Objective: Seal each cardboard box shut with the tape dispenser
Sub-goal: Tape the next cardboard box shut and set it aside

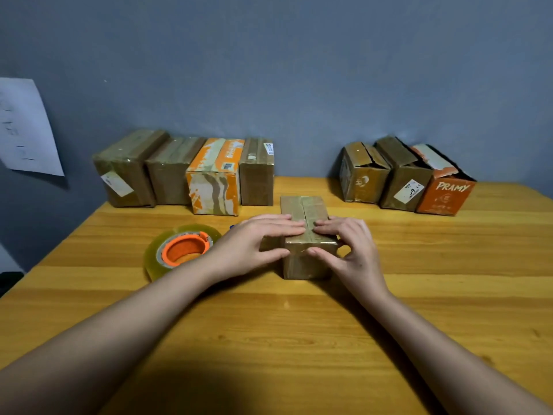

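Four boxes [182, 172] stand closed in a row at the far left of the table [299, 339], against the wall. Nearer, the tape dispenser [182, 250], an orange holder inside a clear roll, lies flat just beside the left wrist, held by no one. The left hand [254, 244] lies open and flat, fingers pressing the top of the centre box [305, 235], thumb on its near face. The right hand [347, 247] does likewise from the other side, fingertips meeting near the centre seam. Neither hand grips anything. Whether that seam carries fresh tape cannot be told.

Risks, as judged: if either hand lifts to fetch the dispenser, the flaps may spring up and the seam gape. The left forearm sits close enough to nudge the roll.

Three boxes [404, 178] at the far right stand with torn, raised flaps, evidently unsealed; creased flaps may resist lying flat.
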